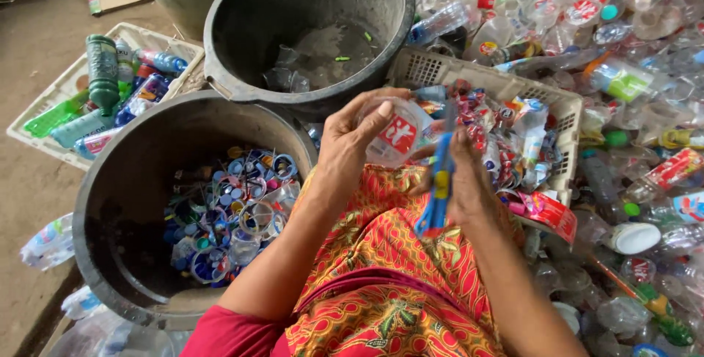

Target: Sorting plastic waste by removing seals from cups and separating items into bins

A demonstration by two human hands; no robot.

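My left hand (352,137) grips a small clear plastic cup (396,133) with a red and white label, held over my lap. My right hand (466,181) is closed round a blue utility knife (440,181) with a yellow slider, its tip pointing up at the cup. Both hands hover above a red and orange patterned cloth (381,254) on my legs.
A black tub (110,203) at the left holds bottle caps and rings. A second black tub (242,5) behind it holds a few clear cups. A white basket (557,108) of torn labels sits at the right, a heap of plastic bottles (631,49) beyond, a crate of bottles (103,93) far left.
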